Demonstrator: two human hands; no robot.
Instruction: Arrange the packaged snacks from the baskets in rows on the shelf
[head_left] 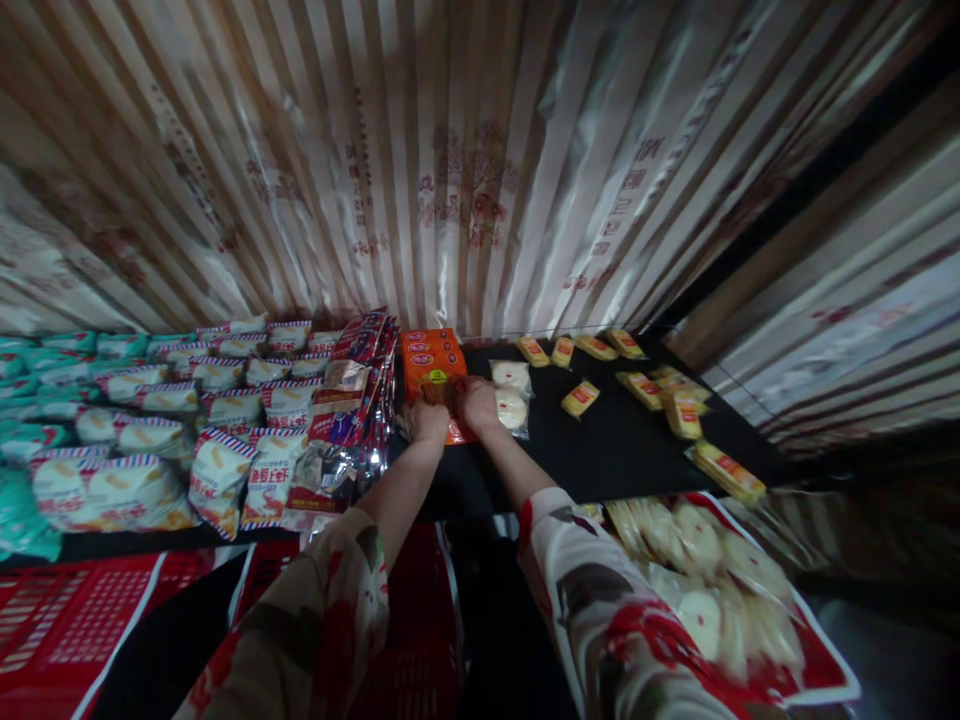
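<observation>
Both my hands are on a bright orange packet with brown contents showing (442,390), at the middle of the black-covered table. My left hand (426,418) has its fingers curled at the packet's left side. Across from it, my right hand (478,403) grips the right side, also with bent fingers. Other orange packets (433,350) lie just behind, lined up with this one. Close to my right hand are clear bags of round white cakes (511,408). Shiny dark red and purple packets (360,380) stand in a row left of my left hand.
White snack bags (217,480) and green bags (34,440) fill the table's left. Small yellow packets (580,398) lie scattered on the right. Below the front edge are red baskets (90,610) and a red crate with bagged round cakes (705,540). A pleated printed curtain (465,150) hangs behind.
</observation>
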